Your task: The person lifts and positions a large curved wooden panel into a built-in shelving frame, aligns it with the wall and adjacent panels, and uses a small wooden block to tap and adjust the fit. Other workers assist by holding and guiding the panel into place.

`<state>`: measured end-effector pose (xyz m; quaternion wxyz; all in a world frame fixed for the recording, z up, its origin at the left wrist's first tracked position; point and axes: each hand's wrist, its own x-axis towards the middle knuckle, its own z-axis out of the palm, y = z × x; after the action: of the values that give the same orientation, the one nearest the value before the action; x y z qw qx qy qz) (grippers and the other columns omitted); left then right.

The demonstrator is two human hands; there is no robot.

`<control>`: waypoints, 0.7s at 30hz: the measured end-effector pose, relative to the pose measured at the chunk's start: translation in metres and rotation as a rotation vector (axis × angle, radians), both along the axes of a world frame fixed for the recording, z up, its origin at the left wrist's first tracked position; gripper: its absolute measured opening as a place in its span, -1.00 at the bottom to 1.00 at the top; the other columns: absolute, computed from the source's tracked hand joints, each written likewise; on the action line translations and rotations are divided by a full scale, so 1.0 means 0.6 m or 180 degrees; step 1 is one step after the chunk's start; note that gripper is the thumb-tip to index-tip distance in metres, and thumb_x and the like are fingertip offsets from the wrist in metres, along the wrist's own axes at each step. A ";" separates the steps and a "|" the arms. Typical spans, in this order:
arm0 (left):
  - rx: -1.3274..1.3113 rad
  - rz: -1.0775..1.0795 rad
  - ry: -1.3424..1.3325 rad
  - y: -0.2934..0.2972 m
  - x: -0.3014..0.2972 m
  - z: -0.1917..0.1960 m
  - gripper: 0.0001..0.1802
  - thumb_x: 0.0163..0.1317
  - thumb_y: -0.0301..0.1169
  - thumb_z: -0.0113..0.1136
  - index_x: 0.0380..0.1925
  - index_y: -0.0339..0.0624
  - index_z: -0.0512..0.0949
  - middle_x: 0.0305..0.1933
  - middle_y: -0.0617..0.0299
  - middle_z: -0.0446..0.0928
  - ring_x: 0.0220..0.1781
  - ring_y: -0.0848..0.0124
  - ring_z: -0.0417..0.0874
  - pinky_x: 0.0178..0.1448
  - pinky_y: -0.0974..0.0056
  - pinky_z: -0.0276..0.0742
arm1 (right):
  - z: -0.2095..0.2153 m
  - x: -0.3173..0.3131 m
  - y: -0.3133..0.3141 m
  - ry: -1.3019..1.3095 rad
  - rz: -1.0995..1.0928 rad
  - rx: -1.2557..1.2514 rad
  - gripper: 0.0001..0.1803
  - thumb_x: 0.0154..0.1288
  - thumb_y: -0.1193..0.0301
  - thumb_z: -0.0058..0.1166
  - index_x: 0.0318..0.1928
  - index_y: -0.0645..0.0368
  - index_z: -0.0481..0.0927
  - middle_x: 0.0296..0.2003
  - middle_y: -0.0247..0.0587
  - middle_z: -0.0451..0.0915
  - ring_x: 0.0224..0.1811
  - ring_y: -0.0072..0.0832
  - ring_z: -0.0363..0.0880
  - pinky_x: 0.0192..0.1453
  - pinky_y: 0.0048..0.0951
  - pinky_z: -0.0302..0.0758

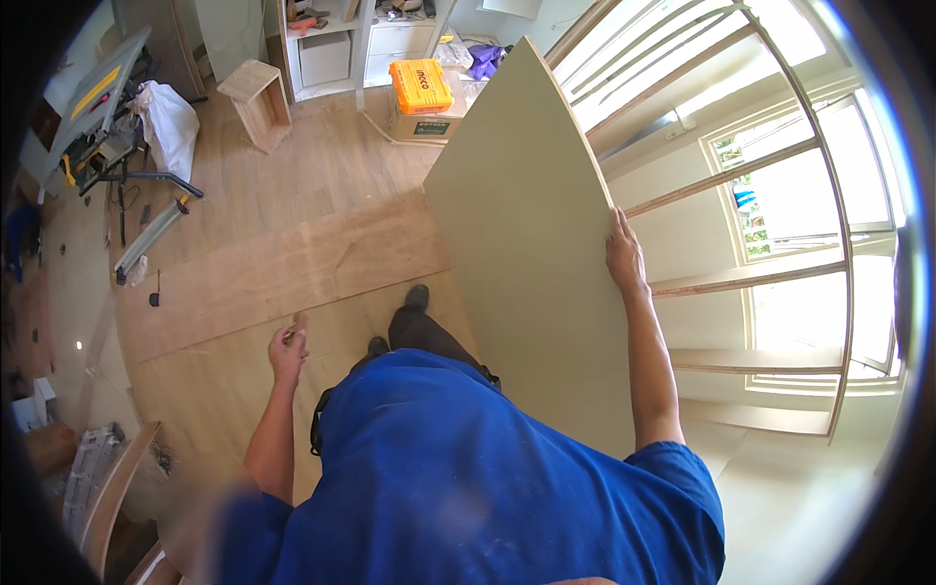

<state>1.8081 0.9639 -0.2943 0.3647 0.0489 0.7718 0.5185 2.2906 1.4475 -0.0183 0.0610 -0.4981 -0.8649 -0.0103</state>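
Note:
A large pale grey-green board stands on edge at my right side, with its top edge running away from me. My right hand is wrapped over that top edge, its fingers closed on the board. Out to the left, above the floor, I hold my left hand with its fingers curled together. Something small and brownish shows at its fingertips, too small to name. Below and ahead of that hand, a long reddish-brown plywood sheet lies flat on the wooden floor.
A curved wooden frame with crossbars stands right of the board, before bright windows. Farther off are a wooden box, an orange package on a carton and white shelving. A folding-legged machine, a white sack and a tape measure are left.

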 end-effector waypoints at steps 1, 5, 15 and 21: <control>-0.0057 0.0199 -0.0024 -0.008 0.000 0.000 -0.45 0.34 -0.19 0.46 0.20 -0.26 0.55 -0.14 0.10 0.65 -0.50 0.39 0.69 -0.50 0.36 0.56 | 0.005 -0.024 0.024 -0.0009 0.0053 -0.0003 -0.24 0.44 0.60 0.06 0.61 0.21 0.19 0.57 0.10 0.27 0.51 0.08 0.39 0.55 -0.07 0.42; -0.0091 0.0564 -0.0484 -0.017 0.005 -0.006 -0.50 0.38 -0.17 0.40 0.13 -0.31 0.57 -0.24 0.13 0.64 -0.50 0.35 0.71 -0.49 0.32 0.57 | 0.007 -0.106 0.126 0.0050 0.0295 0.0016 -0.20 0.41 0.60 0.07 0.62 0.19 0.15 0.59 0.06 0.23 0.50 0.11 0.38 0.52 -0.04 0.45; -0.0585 0.0901 -0.0913 0.060 0.008 -0.027 -0.61 0.39 -0.22 0.39 0.01 -0.29 0.58 -0.41 0.21 0.59 -0.55 0.36 0.66 -0.52 0.31 0.53 | 0.014 -0.340 0.393 0.0191 0.0560 -0.0107 -0.16 0.41 0.50 0.13 0.63 0.18 0.11 0.44 0.37 0.34 0.38 0.23 0.48 0.39 0.05 0.50; -0.0772 0.1069 -0.1012 0.130 -0.004 0.004 -0.65 0.40 -0.21 0.37 -0.04 -0.29 0.62 -0.36 0.20 0.63 -0.53 0.38 0.65 -0.46 0.28 0.55 | 0.027 -0.455 0.530 0.0658 0.0712 -0.0310 -0.14 0.33 0.32 0.23 0.59 0.11 0.19 0.29 0.34 0.47 0.26 0.20 0.57 0.32 0.04 0.53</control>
<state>1.8057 1.0422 -0.2922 0.3934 -0.2060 0.7586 0.4767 2.0178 1.7654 -0.0021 0.1262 -0.3995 -0.9036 0.0898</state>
